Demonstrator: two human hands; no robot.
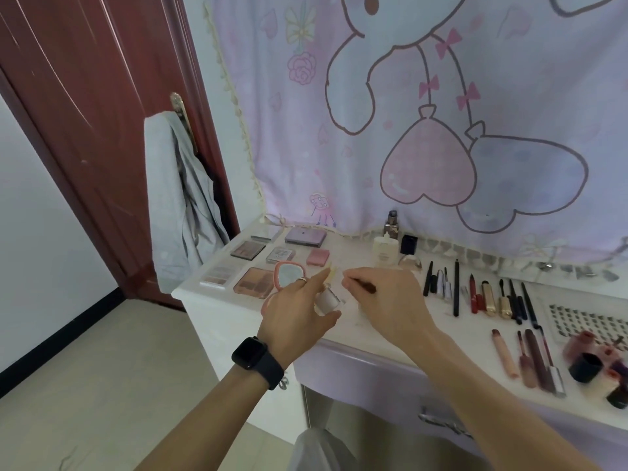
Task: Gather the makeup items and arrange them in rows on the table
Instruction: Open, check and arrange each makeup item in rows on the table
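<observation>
Both arms are outstretched above the table (356, 331): small bottle (328, 300) gripped by left hand (295, 314), dark brush (368, 287) pinched by right hand (387, 297).

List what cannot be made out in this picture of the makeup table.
- Head view: the small bottle is partly covered by the left hand; label unreadable.
- Head view: the dark stick disappears under the right hand; one end is hidden.
- Head view: the jars are blurred and cut off by the right edge.
</observation>
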